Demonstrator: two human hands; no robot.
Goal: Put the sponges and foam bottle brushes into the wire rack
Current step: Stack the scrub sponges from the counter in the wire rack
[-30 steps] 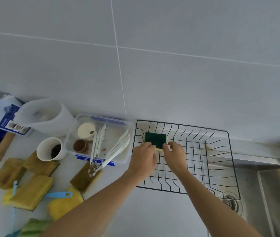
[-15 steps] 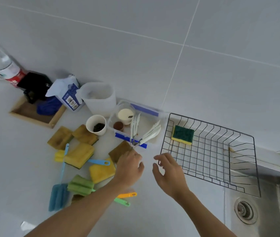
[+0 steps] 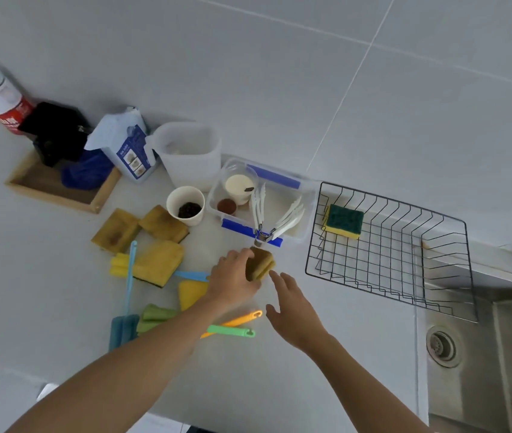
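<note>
My left hand [image 3: 233, 279] grips a worn brown-yellow sponge [image 3: 260, 263], tilted up off the counter. Just right of it my right hand [image 3: 293, 307] hovers with fingers apart, holding nothing. The black wire rack [image 3: 467, 276] stands to the right and holds one green-and-yellow sponge [image 3: 343, 220] in its far left corner. Several more sponges lie to the left: two brown ones [image 3: 115, 231] [image 3: 163, 224], a yellow one [image 3: 158, 262] and a bright yellow one [image 3: 190, 293]. Foam bottle brushes lie there too: a blue one [image 3: 123, 329], a green one [image 3: 229, 331] and an orange handle [image 3: 242, 318].
A clear plastic box [image 3: 292, 210] with white tongs and small cups sits behind my left hand. A paper cup [image 3: 186, 205], a white jug [image 3: 190, 154], a carton [image 3: 126, 150] and a wooden tray [image 3: 58, 189] stand at the back left. The steel sink [image 3: 479, 354] is at the right.
Both hands left the rack after setting the green sponge in it. My left hand reached left and took hold of the brown sponge near the plastic box; the right hand followed.
</note>
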